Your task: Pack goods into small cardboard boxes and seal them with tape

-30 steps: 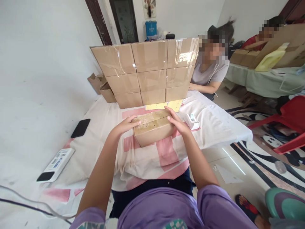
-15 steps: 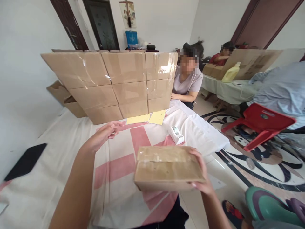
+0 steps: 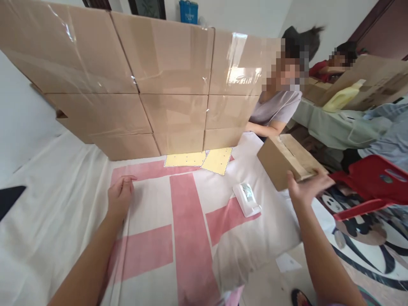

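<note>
At the right edge of the white table, my right hand (image 3: 306, 187) grips a small brown cardboard box (image 3: 277, 163) by its near end, its long side slanting away from me. The hand is slightly blurred. My left hand (image 3: 121, 195) is over the pink and white cloth on the left, its fingers curled together and nothing visible in them. Between the two hands stands a white tape dispenser (image 3: 247, 199) with a roll in it. Two yellow dotted sheets (image 3: 185, 160) lie flat at the foot of a wall of stacked cardboard boxes (image 3: 174, 114).
Beside the box wall sits a co-worker (image 3: 277, 114), forearm at the table edge. A red plastic chair (image 3: 379, 178) stands on the right. Behind it, another table (image 3: 315, 121) carries a yellow bottle (image 3: 344, 97) and cardboard. A dark flat object (image 3: 11, 197) lies at far left.
My right hand has carried the small box from in front of me to the table's right edge and turned it. My left hand's fingers have curled in. The view has moved closer to the box wall.
</note>
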